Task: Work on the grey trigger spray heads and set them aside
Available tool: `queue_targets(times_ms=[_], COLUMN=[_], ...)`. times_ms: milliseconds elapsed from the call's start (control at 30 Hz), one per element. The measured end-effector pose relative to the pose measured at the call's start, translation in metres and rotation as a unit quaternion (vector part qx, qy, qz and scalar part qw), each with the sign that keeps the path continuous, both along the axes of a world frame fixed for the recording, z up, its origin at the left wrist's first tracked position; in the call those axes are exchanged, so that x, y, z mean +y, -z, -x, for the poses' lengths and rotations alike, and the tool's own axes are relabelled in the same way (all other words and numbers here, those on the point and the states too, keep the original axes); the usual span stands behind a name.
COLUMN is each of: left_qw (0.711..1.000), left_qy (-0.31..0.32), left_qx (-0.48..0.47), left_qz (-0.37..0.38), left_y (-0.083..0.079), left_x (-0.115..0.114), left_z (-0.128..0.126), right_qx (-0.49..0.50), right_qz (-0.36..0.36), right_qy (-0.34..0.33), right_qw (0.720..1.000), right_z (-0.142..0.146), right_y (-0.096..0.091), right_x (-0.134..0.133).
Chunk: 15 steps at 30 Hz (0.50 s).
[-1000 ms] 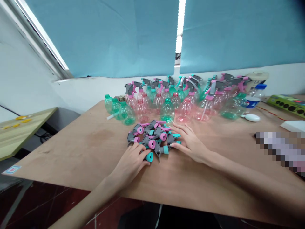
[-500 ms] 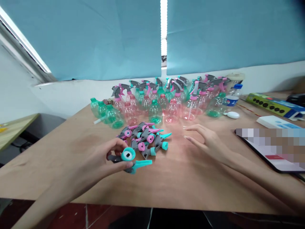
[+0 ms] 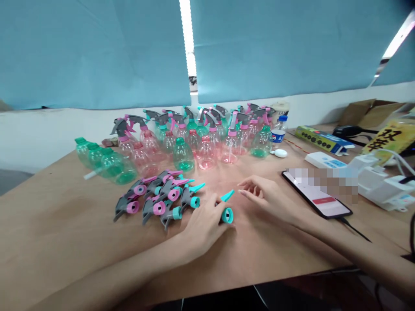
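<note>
My left hand [image 3: 204, 226] is closed around a grey spray-trigger head with a teal collar and teal lever [image 3: 226, 208], holding it just above the wooden table [image 3: 65, 224]. My right hand [image 3: 267, 196] hovers open a little to the right of it, fingers curled and apart, holding nothing. A pile of several loose trigger heads [image 3: 158, 196], grey with pink or teal parts, lies just left of my left hand. Behind them stands a crowd of pink and green clear spray bottles [image 3: 181, 142], some capped with triggers, some bare.
A phone [image 3: 316, 198] with a lit screen lies right of my right hand, its cable trailing off the front edge. White boxes and chargers [image 3: 379, 181], a long green box [image 3: 320, 140], a cardboard box [image 3: 366, 112] and a yellow bag fill the right side. Blue blinds hang behind.
My left hand picked one teal trigger head out of the pile and carried it right. My right hand left the pile and lifted. The view swung right, showing the phone and boxes.
</note>
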<state>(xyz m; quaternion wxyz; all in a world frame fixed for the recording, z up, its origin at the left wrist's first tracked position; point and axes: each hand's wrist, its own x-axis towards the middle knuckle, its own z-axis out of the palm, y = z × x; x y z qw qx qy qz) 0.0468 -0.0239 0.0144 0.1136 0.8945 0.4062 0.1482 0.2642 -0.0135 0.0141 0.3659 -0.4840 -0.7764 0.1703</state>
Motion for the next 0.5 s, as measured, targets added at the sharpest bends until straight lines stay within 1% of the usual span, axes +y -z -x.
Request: queue_targets(times_ms=[67, 133, 233, 333, 500], left_qw=[0.999, 0.997, 0.992, 0.98, 0.96], left_qy=[0.016, 0.026, 0.021, 0.004, -0.042], left_qx=[-0.032, -0.059, -0.093, -0.151, -0.225], left_qz=[0.028, 0.05, 0.086, 0.133, 0.159], left_y=[0.002, 0.0, -0.001, 0.003, 0.011], left_x=[0.005, 0.008, 0.01, 0.009, 0.011], left_z=[0.0, 0.001, 0.003, 0.007, 0.013], right_qx=[0.003, 0.009, 0.022, 0.043, 0.069], right_qz=[0.023, 0.039, 0.033, -0.013, -0.121], right_qy=[-0.016, -0.038, -0.06, -0.071, -0.077], right_qw=[1.0, 0.998, 0.997, 0.996, 0.987], right_z=[0.0, 0.002, 0.009, 0.017, 0.029], right_y=[0.002, 0.003, 0.006, 0.008, 0.013], right_x=[-0.002, -0.002, 0.0, 0.006, 0.014])
